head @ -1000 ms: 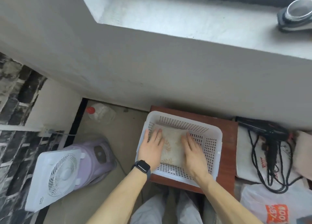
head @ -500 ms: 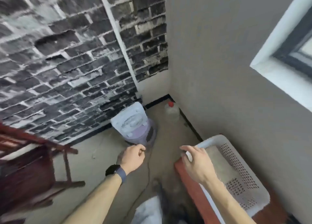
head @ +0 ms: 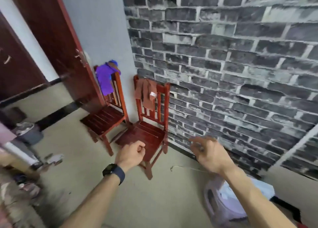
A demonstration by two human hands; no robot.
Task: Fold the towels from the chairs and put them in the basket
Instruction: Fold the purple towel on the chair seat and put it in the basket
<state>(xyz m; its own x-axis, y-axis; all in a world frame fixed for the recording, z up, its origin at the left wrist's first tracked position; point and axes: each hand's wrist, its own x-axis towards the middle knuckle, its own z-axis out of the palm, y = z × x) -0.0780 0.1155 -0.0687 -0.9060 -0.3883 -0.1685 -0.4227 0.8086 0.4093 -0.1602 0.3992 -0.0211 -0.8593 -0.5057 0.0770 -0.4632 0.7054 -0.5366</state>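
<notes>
Evidently two towels are yet to be collected. A brown towel (head: pixel 146 93) is draped over the top rail of the nearer chair (head: pixel 144 133), just above the middle of the frame. It is bunched toward the left end of the rail and hangs down the backrest in uneven folds, and a small pale label can be seen on its lower right part. A purple towel (head: pixel 105 79) is hung in the same way over the back of the farther chair (head: pixel 105 119), up and to the left, with a crumpled end heaped on the rail. Because both are slung loosely over rails and pinned by nothing, it is judged that each could be lifted straight off. Both slatted seats are left bare.

Lower in the frame, both hands are held out toward the nearer chair, and nothing is held in either, presumably so that the brown towel may be taken first. The left hand (head: pixel 131 153) is clenched into a loose fist in front of the seat, and a smartwatch (head: pixel 114 171) is worn on its wrist. The right hand (head: pixel 208 152) is blurred, with its fingers slack and only lightly bent.

The chairs are set in a corner, against a brick-patterned wall (head: pixel 223 64) on the right and beside a dark red door (head: pixel 56 47) at the upper left. No basket is shown.
</notes>
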